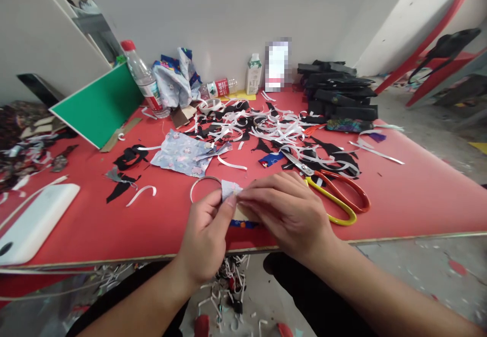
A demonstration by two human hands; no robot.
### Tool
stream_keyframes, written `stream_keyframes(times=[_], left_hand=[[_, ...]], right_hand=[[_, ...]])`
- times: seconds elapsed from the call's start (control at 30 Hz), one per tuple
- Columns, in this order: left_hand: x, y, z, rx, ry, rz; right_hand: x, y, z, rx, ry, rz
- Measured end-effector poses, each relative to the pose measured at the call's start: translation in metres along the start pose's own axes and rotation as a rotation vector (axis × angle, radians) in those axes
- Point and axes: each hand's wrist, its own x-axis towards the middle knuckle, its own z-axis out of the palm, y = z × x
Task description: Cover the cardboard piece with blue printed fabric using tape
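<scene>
In the head view, I see a small pale cloth piece (230,189) between the hands, over the red desk (411,202). The left hand (205,233) has its grip pinched on it. The right hand (292,210) touches its right side, fingers bunched; I can't tell if they pinch. Fingers hide its long way.

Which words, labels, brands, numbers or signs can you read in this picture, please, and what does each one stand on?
None can be read with certainty.
Lying bottle: white characters on a red label, too small to read reliably.
Upright bottle: a red and white label, its print too blurred.
Carton: print on the front, too small.
Bright upright rectangle: pixelated, so nothing on it is legible.
</scene>
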Motion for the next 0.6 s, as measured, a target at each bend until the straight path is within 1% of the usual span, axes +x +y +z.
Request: stream_keyframes(times=[0.1,0.27,0.37,0.6], left_hand=[[-0.007,0.003,0.001,0.078,0.015,0.041],[-0.016,0.005,0.004,0.066,0.016,0.053],[-0.019,0.004,0.004,0.088,0.040,0.070],[-0.020,0.004,0.005,0.148,0.035,0.097]], right_hand=[[-0.001,-0.004,-0.003,0.084,0.019,0.008],[-0.004,-0.011,-0.006,0.165,0.042,-0.015],[-0.005,-0.011,-0.007,0.178,0.029,-0.022],[-0.005,-0.011,-0.006,0.166,0.006,-0.052]])
